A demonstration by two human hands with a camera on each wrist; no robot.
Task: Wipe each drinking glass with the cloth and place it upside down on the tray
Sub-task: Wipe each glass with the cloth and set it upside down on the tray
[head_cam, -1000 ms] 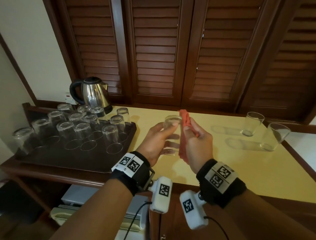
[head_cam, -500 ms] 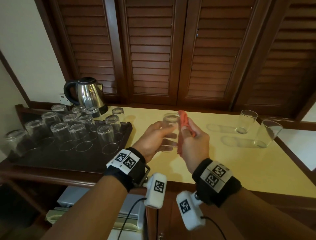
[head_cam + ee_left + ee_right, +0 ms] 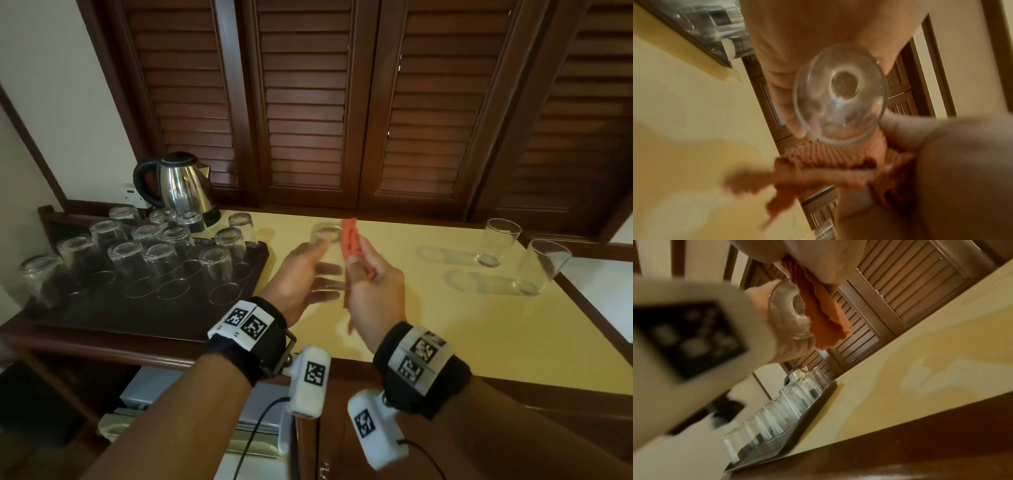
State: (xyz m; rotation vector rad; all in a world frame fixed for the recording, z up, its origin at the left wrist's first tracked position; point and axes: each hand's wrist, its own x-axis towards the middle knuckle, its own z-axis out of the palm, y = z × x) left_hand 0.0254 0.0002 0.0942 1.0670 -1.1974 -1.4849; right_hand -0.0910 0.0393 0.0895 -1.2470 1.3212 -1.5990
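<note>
Orange cloth (image 3: 352, 245) pinched in right hand (image 3: 371, 291), touching glass (image 3: 323, 260) gripped by left hand (image 3: 298, 284) above desk (image 3: 445, 325), right of tray (image 3: 144, 318). Advice: rotate glass against cloth, cover rim and base, keep grip firm; slippery.

Cloth (image 3: 818, 170) blurred; right hand (image 3: 371, 291) hides its middle.

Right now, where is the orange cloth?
In the head view the orange cloth is at the middle, gripped by the right hand, right beside the glass the left hand holds above the yellow counter.
</note>
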